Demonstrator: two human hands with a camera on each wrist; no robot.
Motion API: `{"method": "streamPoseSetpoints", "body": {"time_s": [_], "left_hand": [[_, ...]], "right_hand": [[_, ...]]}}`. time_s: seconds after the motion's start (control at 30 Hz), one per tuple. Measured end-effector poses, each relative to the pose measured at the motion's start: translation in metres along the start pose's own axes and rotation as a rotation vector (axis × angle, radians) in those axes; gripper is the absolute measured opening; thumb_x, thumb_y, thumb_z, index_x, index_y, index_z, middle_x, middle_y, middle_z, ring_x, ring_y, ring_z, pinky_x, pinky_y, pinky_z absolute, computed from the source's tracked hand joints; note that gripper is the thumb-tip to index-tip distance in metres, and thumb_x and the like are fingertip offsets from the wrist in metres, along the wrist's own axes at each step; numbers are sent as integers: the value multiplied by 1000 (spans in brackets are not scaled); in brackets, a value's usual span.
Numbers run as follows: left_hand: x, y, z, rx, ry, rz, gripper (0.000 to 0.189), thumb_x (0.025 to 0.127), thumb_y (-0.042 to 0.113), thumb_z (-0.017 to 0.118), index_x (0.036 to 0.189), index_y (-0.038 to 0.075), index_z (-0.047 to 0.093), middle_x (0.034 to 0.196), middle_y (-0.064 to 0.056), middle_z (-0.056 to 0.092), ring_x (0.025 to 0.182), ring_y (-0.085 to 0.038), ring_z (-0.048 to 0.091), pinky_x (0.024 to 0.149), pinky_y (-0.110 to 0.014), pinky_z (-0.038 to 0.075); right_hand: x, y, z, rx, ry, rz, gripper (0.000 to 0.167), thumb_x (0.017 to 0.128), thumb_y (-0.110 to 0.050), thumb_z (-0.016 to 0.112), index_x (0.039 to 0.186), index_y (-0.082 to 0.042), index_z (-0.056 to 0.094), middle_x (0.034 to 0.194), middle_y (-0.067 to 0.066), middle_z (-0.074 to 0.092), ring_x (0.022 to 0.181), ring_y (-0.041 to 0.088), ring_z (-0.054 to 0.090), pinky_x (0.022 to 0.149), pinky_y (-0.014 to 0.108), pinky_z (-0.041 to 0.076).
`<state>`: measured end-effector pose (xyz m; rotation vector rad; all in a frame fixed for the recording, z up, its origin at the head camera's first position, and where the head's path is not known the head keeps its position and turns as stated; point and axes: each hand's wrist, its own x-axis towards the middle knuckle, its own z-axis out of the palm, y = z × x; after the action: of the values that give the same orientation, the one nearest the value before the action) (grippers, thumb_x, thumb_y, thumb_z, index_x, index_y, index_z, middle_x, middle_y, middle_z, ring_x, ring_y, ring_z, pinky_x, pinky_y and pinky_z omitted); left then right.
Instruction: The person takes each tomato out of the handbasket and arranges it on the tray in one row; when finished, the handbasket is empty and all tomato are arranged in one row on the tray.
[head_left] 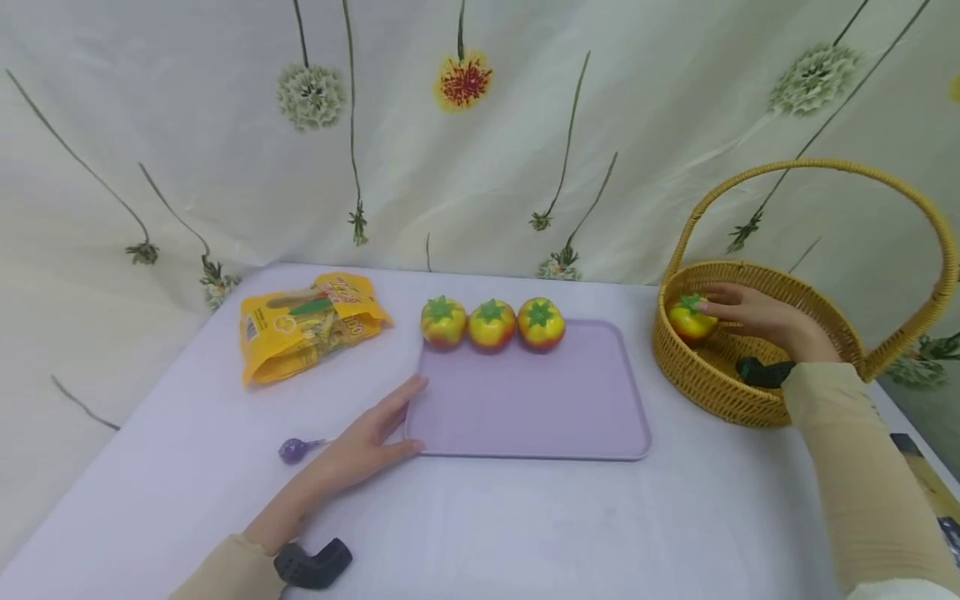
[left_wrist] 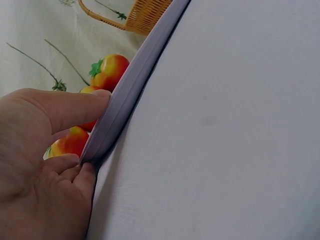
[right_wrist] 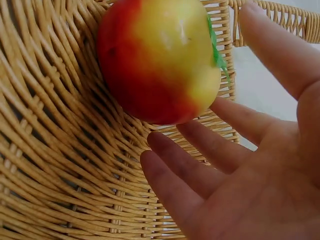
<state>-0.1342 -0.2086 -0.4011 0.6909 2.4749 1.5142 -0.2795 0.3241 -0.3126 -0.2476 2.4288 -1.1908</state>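
My right hand (head_left: 757, 317) reaches into the wicker basket (head_left: 720, 404). Its fingers are spread, with the fingertips right at a red-and-yellow toy fruit (right_wrist: 160, 60) that has a green leafy top. In the right wrist view the thumb stands well away from that fruit, which leans by the woven wall. At the lower left corner of the lilac tray (head_left: 525, 400), my left hand (head_left: 367, 442) rests with thumb and fingers along the rim. Three matching toy fruits (head_left: 491, 325) sit side by side at the tray's back edge; the left wrist view shows them partly behind the left hand.
A yellow candy bag (head_left: 307, 325) lies open at the back left. Beside the left hand is a purple lollipop (head_left: 294, 451). The basket's tall handle (head_left: 825, 164) arches over the right side. Floral cloth (head_left: 480, 150) hangs behind the table.
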Motion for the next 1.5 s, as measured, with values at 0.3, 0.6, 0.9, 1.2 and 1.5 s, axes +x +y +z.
{"method": "streamPoseSetpoints", "body": {"time_s": [0.3, 0.6, 0.9, 1.2, 1.5], "left_hand": [[1, 1, 0, 14, -2, -3, 78, 85, 14, 69, 149, 15, 25, 154, -5, 17, 138, -16, 15, 107, -21, 23], [0, 1, 0, 19, 0, -22, 78, 85, 15, 70, 149, 17, 26, 154, -4, 16, 138, -17, 15, 107, -22, 22], [1, 2, 1, 12, -5, -2, 77, 85, 13, 69, 149, 14, 26, 154, -7, 15, 138, -18, 14, 106, -19, 22], [1, 4, 1, -1, -4, -14, 76, 85, 12, 69, 148, 15, 27, 154, -7, 14, 138, -19, 14, 106, -20, 23], [1, 1, 1, -14, -5, -3, 75, 85, 10, 69, 148, 14, 28, 154, -8, 13, 138, -19, 14, 105, -19, 23]], "right_hand": [[-3, 1, -2, -14, -38, -3, 77, 97, -33, 50, 147, 4, 4, 147, 35, 3, 133, 48, 12, 105, 61, 20], [7, 11, -8, -79, -73, -11, 75, 97, -25, 52, 145, 8, 6, 143, 38, 10, 128, 47, 25, 105, 58, 26], [8, 14, -10, -151, -73, -21, 77, 95, -27, 54, 145, 9, 7, 141, 34, 19, 124, 43, 29, 102, 57, 30], [8, 13, -9, -152, -75, -75, 71, 94, -22, 57, 145, 4, 16, 127, 23, 38, 110, 32, 40, 92, 43, 39], [6, 9, -7, -139, -91, -109, 71, 92, -23, 61, 148, -6, 21, 133, 22, 30, 109, 33, 39, 87, 41, 41]]}}
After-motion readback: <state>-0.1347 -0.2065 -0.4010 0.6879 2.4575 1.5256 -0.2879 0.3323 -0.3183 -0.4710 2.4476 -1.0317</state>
